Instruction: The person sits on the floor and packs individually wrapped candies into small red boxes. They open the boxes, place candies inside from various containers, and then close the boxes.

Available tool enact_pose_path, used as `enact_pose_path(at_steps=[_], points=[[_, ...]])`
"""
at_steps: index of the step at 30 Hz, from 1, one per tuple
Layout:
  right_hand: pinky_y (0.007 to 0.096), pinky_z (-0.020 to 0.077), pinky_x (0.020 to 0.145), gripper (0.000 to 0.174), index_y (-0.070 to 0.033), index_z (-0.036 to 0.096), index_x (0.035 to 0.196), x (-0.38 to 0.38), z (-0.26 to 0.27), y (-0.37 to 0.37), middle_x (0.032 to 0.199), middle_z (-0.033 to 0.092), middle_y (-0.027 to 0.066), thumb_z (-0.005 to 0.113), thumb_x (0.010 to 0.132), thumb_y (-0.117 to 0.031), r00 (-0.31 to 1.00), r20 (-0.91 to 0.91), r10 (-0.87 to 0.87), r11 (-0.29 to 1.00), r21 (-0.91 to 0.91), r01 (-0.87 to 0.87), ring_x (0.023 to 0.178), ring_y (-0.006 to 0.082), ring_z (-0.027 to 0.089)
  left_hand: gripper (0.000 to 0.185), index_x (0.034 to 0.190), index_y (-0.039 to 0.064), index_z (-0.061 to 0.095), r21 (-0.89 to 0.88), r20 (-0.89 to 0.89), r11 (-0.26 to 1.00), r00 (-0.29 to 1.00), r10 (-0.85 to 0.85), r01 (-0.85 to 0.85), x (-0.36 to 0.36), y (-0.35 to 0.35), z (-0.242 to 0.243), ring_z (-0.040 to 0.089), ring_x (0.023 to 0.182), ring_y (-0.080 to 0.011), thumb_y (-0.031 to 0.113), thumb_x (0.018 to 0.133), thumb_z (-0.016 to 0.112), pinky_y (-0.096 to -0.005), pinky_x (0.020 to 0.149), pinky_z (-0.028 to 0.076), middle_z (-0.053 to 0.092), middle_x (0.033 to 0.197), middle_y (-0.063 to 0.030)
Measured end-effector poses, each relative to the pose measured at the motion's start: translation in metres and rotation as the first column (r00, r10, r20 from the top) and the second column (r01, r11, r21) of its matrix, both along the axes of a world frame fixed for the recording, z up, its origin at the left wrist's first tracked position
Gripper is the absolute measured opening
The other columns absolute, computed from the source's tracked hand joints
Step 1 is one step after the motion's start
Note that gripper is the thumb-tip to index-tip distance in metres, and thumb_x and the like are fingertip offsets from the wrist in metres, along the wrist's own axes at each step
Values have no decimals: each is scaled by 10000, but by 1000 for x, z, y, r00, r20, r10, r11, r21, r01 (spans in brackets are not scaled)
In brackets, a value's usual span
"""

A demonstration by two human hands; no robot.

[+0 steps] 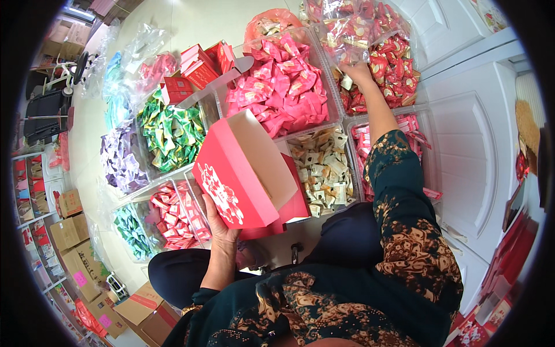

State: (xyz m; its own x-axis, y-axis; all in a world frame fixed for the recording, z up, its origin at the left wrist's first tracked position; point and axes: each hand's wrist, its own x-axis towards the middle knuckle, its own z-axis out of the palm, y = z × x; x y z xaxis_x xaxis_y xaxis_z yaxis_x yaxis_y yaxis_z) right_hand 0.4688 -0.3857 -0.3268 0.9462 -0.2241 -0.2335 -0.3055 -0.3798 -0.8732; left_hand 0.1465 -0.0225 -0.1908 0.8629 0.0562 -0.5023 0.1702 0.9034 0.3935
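Note:
My left hand holds a red cardboard box with a white floral print by its lower side; the box is tilted, its pale inside visible, and I see no contents. My right hand reaches to a bin of red-wrapped sweets at the upper right, beside a clear plastic bag; its fingertips are partly hidden. Left of it lies a clear bin of pink packets. Below that, small beige sachets fill another bin, next to a bin of pink-and-red sticks.
Green packets, purple packets, red-and-white packets and teal packets fill bins at left. Folded red cartons lie above. White cabinet doors stand at right, cardboard boxes at lower left.

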Motion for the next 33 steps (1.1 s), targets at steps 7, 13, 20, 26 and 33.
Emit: enact_pose_path(at_steps=[7, 13, 20, 26, 33], points=[[391, 435, 836, 769, 101, 434, 1092, -14, 7, 27, 975, 569, 274, 757, 549, -338, 987, 39, -157, 901, -403, 159, 944, 376, 550, 578, 1261, 80, 376, -38, -42, 999, 999, -24, 22, 2, -2, 0, 519, 1071, -222, 415, 824, 548, -405, 913, 429, 507, 1207, -74], [406, 439, 791, 539, 22, 516, 1013, -31, 27, 16, 921, 596, 252, 726, 601, -254, 972, 178, -152, 926, -318, 203, 889, 399, 564, 579, 1280, 86, 352, -14, -44, 1000, 999, -18, 18, 4, -3, 1, 502, 1093, -223, 417, 838, 526, -407, 917, 427, 479, 1239, -78], [276, 459, 662, 386, 45, 547, 955, -38, 36, -27, 873, 607, 115, 730, 653, -110, 992, 125, 6, 992, -129, 10, 759, 168, 581, 571, 1276, 86, 360, -55, -12, 998, 1000, -29, 28, 2, -2, 2, 502, 1089, -225, 409, 837, 532, -406, 923, 419, 480, 1237, -72], [252, 452, 707, 252, 10, 551, 968, -82, 93, -38, 901, 608, 51, 654, 740, -24, 999, -31, 43, 963, 267, -33, 789, 104, 560, 573, 1273, 93, 367, -67, -19, 998, 1000, -5, 3, 2, -4, 8, 487, 1103, -223, 410, 829, 543, -415, 944, 391, 484, 1231, -66], [242, 469, 761, 307, -13, 519, 1048, -156, 139, -9, 952, 601, 42, 606, 759, 44, 873, 28, 487, 796, 397, -456, 839, 97, 571, 599, 1295, 119, 346, -110, 113, 993, 993, -36, 48, 2, 0, 22, 421, 1170, -241, 446, 827, 526, -475, 989, 316, 438, 1279, -58]])
